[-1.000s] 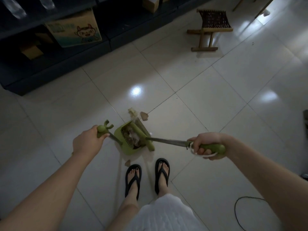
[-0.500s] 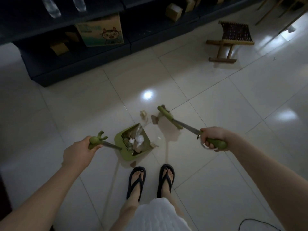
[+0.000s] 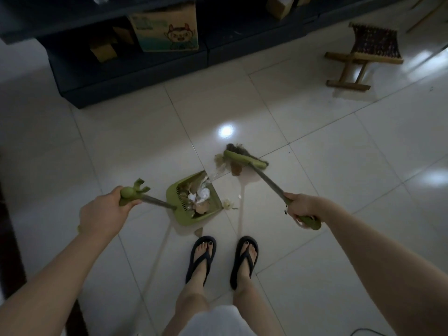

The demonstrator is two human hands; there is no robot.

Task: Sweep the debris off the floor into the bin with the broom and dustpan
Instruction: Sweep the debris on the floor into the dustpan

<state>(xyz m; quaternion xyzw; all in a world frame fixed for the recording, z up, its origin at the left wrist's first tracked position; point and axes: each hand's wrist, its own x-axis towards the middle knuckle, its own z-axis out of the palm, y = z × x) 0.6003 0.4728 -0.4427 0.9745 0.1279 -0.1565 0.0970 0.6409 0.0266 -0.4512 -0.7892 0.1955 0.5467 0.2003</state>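
Item: my left hand [image 3: 104,214] grips dustpan [image 3: 191,220], right hand [image 3: 303,207] grips broom [image 3: 244,160]; scraps [image 3: 224,163] lie ahead of both (a hard stroke may scatter them wide).

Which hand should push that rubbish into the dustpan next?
Probably the right hand: it grips the broom, whose head sits right by the rubbish. The left hand only holds the dustpan by its handle.
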